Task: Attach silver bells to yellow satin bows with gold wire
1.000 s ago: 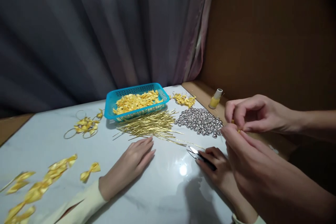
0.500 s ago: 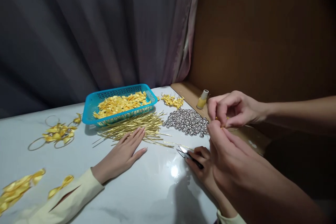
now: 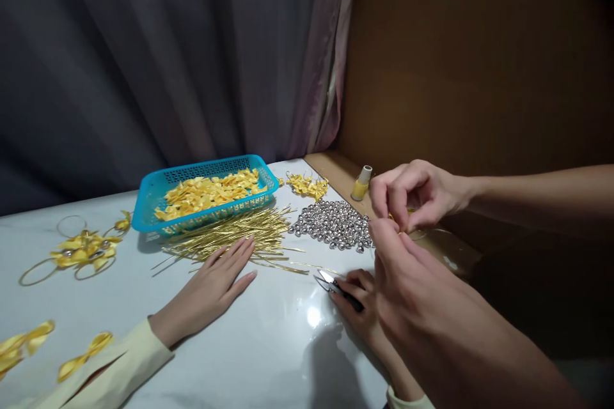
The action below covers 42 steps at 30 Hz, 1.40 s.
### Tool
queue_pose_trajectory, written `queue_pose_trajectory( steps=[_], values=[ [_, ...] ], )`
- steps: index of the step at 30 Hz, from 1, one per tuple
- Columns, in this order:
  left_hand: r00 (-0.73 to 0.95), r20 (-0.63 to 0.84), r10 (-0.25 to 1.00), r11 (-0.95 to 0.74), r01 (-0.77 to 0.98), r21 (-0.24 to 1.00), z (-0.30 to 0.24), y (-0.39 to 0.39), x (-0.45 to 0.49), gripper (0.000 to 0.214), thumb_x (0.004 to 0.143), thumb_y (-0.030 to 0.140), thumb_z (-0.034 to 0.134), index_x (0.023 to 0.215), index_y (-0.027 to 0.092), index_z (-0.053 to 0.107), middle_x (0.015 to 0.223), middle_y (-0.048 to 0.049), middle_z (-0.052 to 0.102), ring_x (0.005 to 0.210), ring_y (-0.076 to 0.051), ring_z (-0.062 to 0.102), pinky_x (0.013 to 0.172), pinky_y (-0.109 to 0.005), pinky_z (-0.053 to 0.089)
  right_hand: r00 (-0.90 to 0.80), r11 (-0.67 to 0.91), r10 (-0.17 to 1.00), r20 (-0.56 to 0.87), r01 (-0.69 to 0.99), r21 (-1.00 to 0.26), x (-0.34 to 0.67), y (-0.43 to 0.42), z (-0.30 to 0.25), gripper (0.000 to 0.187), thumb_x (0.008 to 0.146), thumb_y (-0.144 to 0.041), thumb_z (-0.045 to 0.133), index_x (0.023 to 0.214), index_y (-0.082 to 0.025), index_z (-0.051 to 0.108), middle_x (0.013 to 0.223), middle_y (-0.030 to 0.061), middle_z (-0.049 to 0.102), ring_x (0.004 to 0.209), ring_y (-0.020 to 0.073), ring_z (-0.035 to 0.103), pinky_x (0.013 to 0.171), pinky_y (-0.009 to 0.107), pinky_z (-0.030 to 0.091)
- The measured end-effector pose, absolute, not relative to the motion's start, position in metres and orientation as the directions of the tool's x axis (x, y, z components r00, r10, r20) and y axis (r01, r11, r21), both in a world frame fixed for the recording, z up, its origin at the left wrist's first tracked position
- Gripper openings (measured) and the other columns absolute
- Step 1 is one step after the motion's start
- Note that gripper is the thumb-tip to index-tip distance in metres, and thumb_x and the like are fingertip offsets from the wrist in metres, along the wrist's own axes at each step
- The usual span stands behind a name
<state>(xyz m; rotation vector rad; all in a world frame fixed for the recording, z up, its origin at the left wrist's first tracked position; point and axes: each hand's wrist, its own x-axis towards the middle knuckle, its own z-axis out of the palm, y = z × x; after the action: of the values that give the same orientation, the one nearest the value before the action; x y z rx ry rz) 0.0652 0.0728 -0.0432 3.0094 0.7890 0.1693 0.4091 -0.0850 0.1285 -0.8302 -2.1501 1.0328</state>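
Note:
My left hand [image 3: 211, 291], in a cream sleeve, lies flat with fingers stretched out. Its fingertips touch a pile of gold twist ties [image 3: 233, 230]. My right hand [image 3: 367, 316] rests on the white table [image 3: 240, 358], its fingers wrapped round black-handled thread snips [image 3: 352, 301] whose blades point to the upper left. Just beyond the snips lies a heap of shiny silver bells or beads [image 3: 333, 223]. A co-worker's hands [image 3: 417, 195] and bare arms reach in from the right, partly in front of my right hand. Their fingers pinch something small and yellow, mostly hidden.
A blue plastic basket [image 3: 206, 217] holds many yellow ribbon bows. Yellow bow clusters with gold loops [image 3: 86, 249] lie at the left; another cluster [image 3: 307, 186] is behind the beads. Loose bows [image 3: 86, 354] lie near the front left. A small yellow bottle [image 3: 362, 184] stands on brown cardboard.
The whole view has shifted, so the things on the table appear farther left. My hands keep their poses, and the co-worker's fingers still pinch the small yellow piece.

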Motion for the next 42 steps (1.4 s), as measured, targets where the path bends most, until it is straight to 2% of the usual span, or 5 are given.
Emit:
queue_pose_trajectory(
  steps=[8, 13, 20, 26, 42],
  values=[
    [0.809, 0.167, 0.564, -0.825, 0.543, 0.159, -0.036, 0.068, 0.067, 0.063, 0.087, 0.048, 0.036, 0.140, 0.023, 0.014, 0.142, -0.0028, 0.032, 0.125, -0.023, 0.036, 0.102, -0.038, 0.030, -0.644, 0.523, 0.719, 0.262, 0.253, -0.814, 0.407, -0.084, 0.129, 0.020, 0.062, -0.003, 0.069, 0.071, -0.020, 0.065, 0.082, 0.0067, 0.061, 0.066, 0.0173, 0.058, 0.060, 0.032, 0.050],
    [0.828, 0.149, 0.540, -0.841, 0.530, 0.104, -0.041, 0.072, 0.065, 0.059, 0.087, 0.049, 0.035, 0.139, 0.023, 0.023, 0.146, -0.0014, 0.022, 0.131, -0.024, 0.025, 0.105, -0.040, 0.026, -0.564, 0.495, 0.770, 0.299, 0.232, -0.837, 0.401, -0.090, 0.127, 0.015, 0.066, -0.002, 0.067, 0.070, -0.014, 0.058, 0.086, 0.0070, 0.060, 0.075, 0.0148, 0.057, 0.066, 0.030, 0.050],
    [0.845, 0.224, 0.486, -0.865, 0.501, -0.012, -0.045, 0.075, 0.066, 0.058, 0.086, 0.049, 0.037, 0.138, 0.028, 0.023, 0.148, 0.0016, 0.008, 0.134, -0.029, 0.011, 0.107, -0.048, 0.018, -0.469, 0.609, 0.773, 0.428, 0.359, -0.707, 0.395, -0.105, 0.124, 0.008, 0.069, -0.005, 0.066, 0.075, -0.010, 0.063, 0.090, 0.0095, 0.059, 0.082, 0.0154, 0.057, 0.075, 0.033, 0.048],
    [0.810, 0.292, 0.509, -0.833, 0.549, -0.073, -0.051, 0.080, 0.065, 0.068, 0.082, 0.055, 0.040, 0.138, 0.018, 0.027, 0.148, -0.0023, 0.004, 0.134, -0.032, 0.005, 0.109, -0.048, 0.013, -0.439, 0.635, 0.768, 0.467, 0.423, -0.647, 0.394, -0.107, 0.121, 0.007, 0.071, -0.007, 0.065, 0.078, -0.011, 0.065, 0.090, 0.0094, 0.060, 0.083, 0.0157, 0.058, 0.075, 0.034, 0.048],
    [0.816, 0.256, 0.519, -0.839, 0.543, -0.027, -0.050, 0.081, 0.064, 0.068, 0.084, 0.054, 0.038, 0.139, 0.017, 0.023, 0.147, -0.0038, 0.009, 0.134, -0.031, 0.009, 0.108, -0.048, 0.015, -0.424, 0.610, 0.790, 0.443, 0.463, -0.643, 0.391, -0.113, 0.119, 0.011, 0.072, -0.012, 0.066, 0.083, -0.012, 0.065, 0.091, 0.0107, 0.062, 0.084, 0.0181, 0.058, 0.077, 0.035, 0.048]
  ],
)
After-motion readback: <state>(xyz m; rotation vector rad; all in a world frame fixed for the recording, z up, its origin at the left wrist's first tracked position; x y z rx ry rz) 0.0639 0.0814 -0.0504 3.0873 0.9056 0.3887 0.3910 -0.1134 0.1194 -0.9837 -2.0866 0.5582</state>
